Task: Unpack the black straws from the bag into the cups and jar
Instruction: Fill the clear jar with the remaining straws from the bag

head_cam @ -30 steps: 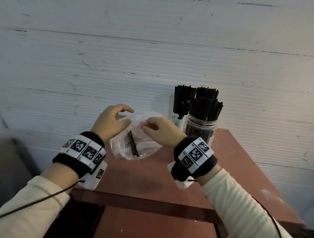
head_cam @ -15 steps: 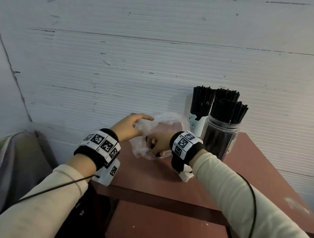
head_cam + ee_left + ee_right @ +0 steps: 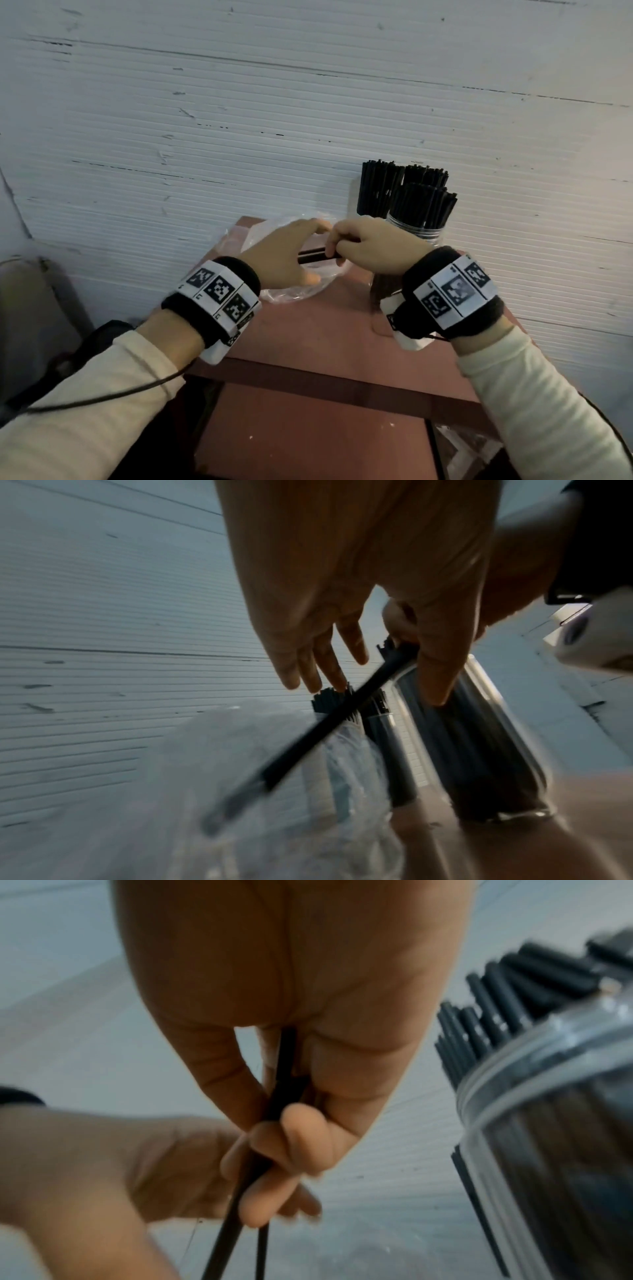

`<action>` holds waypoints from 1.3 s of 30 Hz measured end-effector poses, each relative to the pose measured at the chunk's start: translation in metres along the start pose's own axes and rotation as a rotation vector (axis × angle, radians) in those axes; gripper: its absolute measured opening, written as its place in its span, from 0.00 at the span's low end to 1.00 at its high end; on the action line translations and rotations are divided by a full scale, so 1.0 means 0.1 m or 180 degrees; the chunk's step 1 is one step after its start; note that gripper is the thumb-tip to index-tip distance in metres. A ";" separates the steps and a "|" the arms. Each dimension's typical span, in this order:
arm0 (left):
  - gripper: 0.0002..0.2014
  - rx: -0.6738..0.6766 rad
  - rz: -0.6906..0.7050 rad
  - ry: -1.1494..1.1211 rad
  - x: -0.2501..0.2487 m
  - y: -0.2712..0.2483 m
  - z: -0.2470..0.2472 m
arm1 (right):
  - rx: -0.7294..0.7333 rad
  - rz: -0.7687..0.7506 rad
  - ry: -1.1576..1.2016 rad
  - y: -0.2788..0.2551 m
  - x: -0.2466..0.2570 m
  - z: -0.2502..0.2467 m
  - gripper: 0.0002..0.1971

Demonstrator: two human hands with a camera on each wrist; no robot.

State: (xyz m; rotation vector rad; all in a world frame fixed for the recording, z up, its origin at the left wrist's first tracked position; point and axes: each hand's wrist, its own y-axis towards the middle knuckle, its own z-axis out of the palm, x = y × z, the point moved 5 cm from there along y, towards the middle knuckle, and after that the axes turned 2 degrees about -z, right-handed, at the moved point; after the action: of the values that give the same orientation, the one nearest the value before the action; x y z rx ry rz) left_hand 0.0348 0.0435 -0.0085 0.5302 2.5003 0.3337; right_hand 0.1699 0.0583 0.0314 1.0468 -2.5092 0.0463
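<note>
The right hand [image 3: 371, 247] is clamped on a few black straws [image 3: 312, 256], their far ends inside the clear bag [image 3: 291, 291] just beside the jar [image 3: 416, 233]. The left hand [image 3: 284, 255] hangs over the bag's mouth, fingers straight, gripping nothing. With the bag unheld, the pull could drag it along toward the jar. The jar looks packed; forcing more in could buckle straws or tip it off the surface [image 3: 329, 329].

Table against the wall

Bag [image 3: 294, 294] lies on the table [image 3: 329, 329], left of the jar [image 3: 416, 233]; 2 cups [image 3: 356, 205] stand behind the jar, straws [image 3: 423, 205] in all 3.
</note>
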 end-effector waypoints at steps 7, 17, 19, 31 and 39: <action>0.37 -0.0286 -0.0681 -0.0203 -0.16 0.13 0.32 | -0.1070 -0.0499 0.0401 -0.47 0.08 -0.47 0.07; 0.17 0.1317 -0.1208 -0.1334 -0.35 0.08 0.75 | -0.1548 -0.0569 0.0021 -0.44 -0.03 -0.28 0.04; 0.17 0.1399 -0.1214 -0.1419 -0.36 0.03 0.77 | -0.1564 -0.0590 0.0049 -0.45 -0.02 -0.29 0.04; 0.02 0.1087 -0.0529 -0.2193 -0.89 0.03 0.52 | -0.0956 -0.0406 0.1030 -0.64 -0.14 -0.25 0.10; 0.22 0.0764 -0.0604 -0.1729 -0.75 0.24 0.53 | -0.1964 -0.0307 0.1364 -0.82 -0.43 -1.02 0.07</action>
State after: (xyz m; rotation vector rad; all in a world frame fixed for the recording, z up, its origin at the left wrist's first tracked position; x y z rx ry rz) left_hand 0.1299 0.0385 -0.0085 0.4038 2.0429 -0.1702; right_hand 0.2905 0.0475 0.0972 0.7882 -1.8925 -0.4536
